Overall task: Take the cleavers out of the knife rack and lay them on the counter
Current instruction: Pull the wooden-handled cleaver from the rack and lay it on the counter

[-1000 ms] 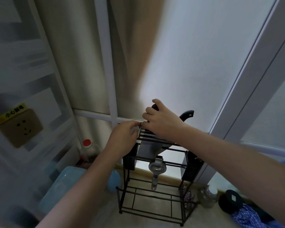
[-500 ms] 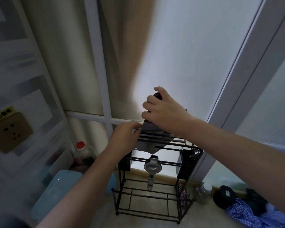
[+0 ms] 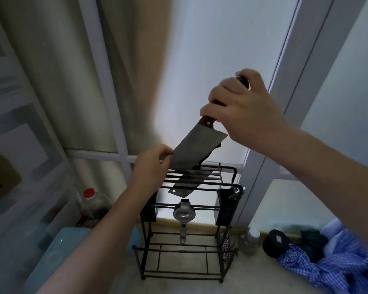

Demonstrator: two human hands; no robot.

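A cleaver (image 3: 197,148) is held tilted above the black wire knife rack (image 3: 191,211), its lower corner just over the top bars. The brown handle is wrapped in the closed grip of the right hand (image 3: 240,107). The blade's lower left edge is pinched by the left hand (image 3: 151,164). A second cleaver blade (image 3: 185,185) is seen lodged in the rack slots. The rack stands on the bench (image 3: 179,285).
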